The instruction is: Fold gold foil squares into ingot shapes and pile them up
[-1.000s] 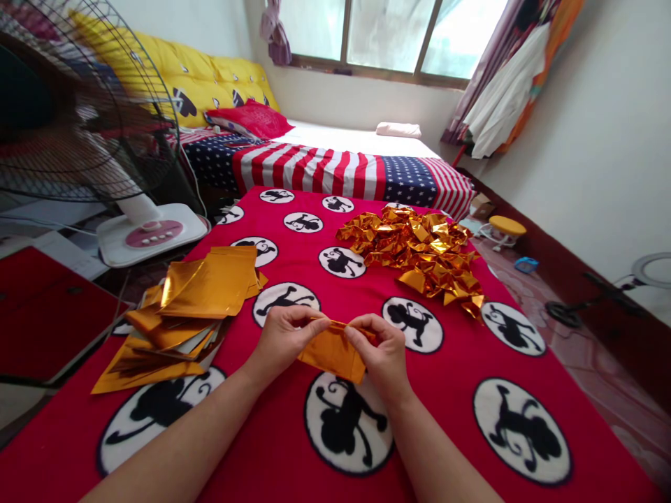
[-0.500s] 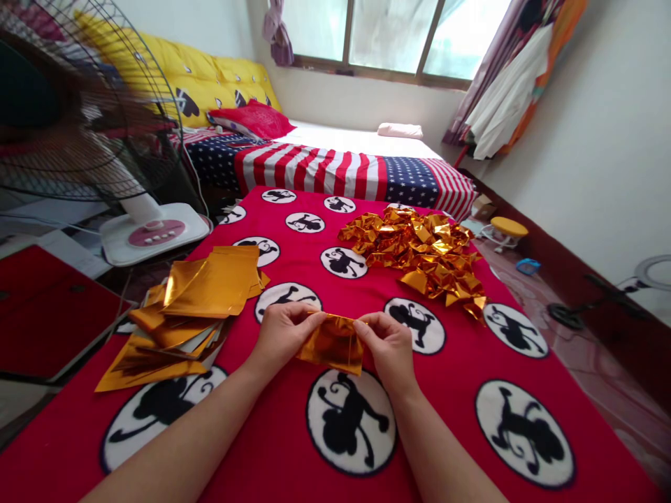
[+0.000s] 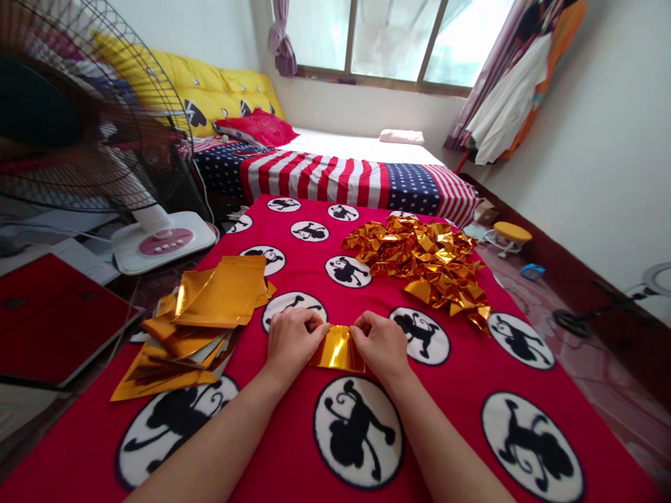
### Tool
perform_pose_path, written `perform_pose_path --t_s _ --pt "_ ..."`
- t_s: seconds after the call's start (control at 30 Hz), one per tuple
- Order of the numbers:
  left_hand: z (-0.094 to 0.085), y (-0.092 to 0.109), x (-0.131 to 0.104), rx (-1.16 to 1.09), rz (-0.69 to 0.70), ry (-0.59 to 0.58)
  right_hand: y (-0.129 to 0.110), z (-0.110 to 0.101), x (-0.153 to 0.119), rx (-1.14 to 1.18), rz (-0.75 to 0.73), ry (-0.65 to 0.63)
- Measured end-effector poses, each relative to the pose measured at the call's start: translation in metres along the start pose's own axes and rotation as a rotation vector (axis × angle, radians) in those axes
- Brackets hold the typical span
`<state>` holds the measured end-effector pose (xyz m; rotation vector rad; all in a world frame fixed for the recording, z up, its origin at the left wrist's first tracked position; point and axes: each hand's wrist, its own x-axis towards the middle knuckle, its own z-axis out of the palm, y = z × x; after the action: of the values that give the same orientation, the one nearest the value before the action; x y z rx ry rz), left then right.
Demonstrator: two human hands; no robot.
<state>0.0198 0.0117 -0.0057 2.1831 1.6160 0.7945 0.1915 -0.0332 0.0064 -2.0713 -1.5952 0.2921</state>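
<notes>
Between my two hands is a sheet of gold foil paper [image 3: 340, 349], folded into a narrow strip-like rectangle with its shiny side up. My left hand [image 3: 294, 339] pinches its upper left corner between thumb and fingers. The upper right corner is pinched by my right hand [image 3: 381, 342] in the same way. To the left lies a loose stack of flat gold foil sheets [image 3: 223, 293], some showing pale undersides. A heap of folded gold foil pieces [image 3: 419, 255] is spread at the far right of the red cloth [image 3: 262, 447].
A spinning fan [image 3: 165, 241] stands left of the table beside a dark red board [image 3: 57, 318]. Past the table's far edge is a bed [image 3: 325, 175] with a flag-pattern cover. A yellow stool [image 3: 512, 232] is on the floor at right.
The foil sheet lies lower and flatter, its front face now catching the light. My fingers have curled in closer around its top corners. The whole view has shifted slightly.
</notes>
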Motion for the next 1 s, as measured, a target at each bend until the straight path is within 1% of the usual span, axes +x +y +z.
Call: perform_pose_path --t_s 0.1,0.2,0.43,0.53,0.6,0.67,0.7,0.73,0.77,0.8,0.87,0.93,1.0 --pt "-0.003 0.000 0.000 -0.040 0.002 -0.029 -0.001 0.000 0.001 -0.002 0.051 -0.006" --pt "-0.006 -0.004 -0.001 -0.083 0.032 -0.058 0.000 0.001 -0.001 0.031 0.069 0.014" --pt "-0.007 -0.008 0.000 -0.079 0.077 -0.112 0.003 0.008 -0.008 0.029 0.023 0.094" --pt "-0.007 -0.007 -0.001 -0.066 0.093 -0.133 0.006 0.009 -0.009 0.007 -0.024 0.104" --pt "-0.007 -0.007 -0.001 -0.052 0.097 -0.135 0.005 0.007 -0.010 -0.023 -0.081 0.153" --pt "-0.007 -0.006 -0.001 -0.039 0.101 -0.132 -0.002 0.005 -0.013 -0.028 -0.168 0.229" --pt "-0.006 -0.006 -0.001 -0.033 0.102 -0.129 -0.008 0.004 -0.017 -0.021 -0.222 0.251" --pt "-0.006 -0.006 -0.001 -0.026 0.102 -0.127 -0.016 0.004 -0.022 -0.013 -0.275 0.247" --pt "-0.006 -0.006 -0.001 -0.016 0.100 -0.124 -0.025 0.006 -0.028 -0.016 -0.328 0.197" --pt "-0.006 -0.006 -0.001 -0.004 0.095 -0.122 -0.034 0.009 -0.035 -0.030 -0.375 0.109" --pt "-0.007 -0.006 -0.001 0.016 0.088 -0.124 -0.052 0.018 -0.050 -0.056 -0.411 -0.030" --pt "-0.008 -0.006 -0.001 0.017 0.090 -0.131 -0.064 0.027 -0.062 -0.089 -0.374 -0.089" --pt "-0.008 -0.006 -0.001 0.004 0.094 -0.136 -0.069 0.035 -0.068 -0.122 -0.322 -0.120"
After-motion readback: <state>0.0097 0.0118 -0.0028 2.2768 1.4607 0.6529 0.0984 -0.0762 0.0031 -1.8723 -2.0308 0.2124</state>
